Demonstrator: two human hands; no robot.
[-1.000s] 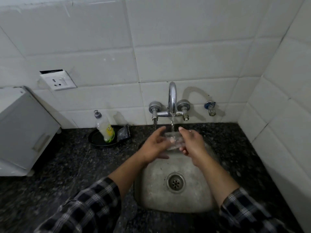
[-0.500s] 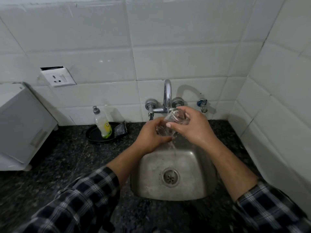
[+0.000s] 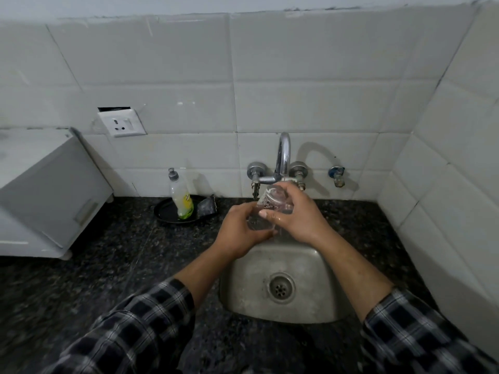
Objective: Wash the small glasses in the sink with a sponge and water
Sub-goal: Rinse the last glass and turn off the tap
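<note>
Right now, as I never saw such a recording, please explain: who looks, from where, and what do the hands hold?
There is no machine: a person wears a camera on the head, so you look down at their own arms. The right hand holds a small glass under the tap, above a steel sink. The left hand grips a second clear glass just below. On the dark counter a soap bottle stands in a black dish, beside a dark scrubber.
</note>
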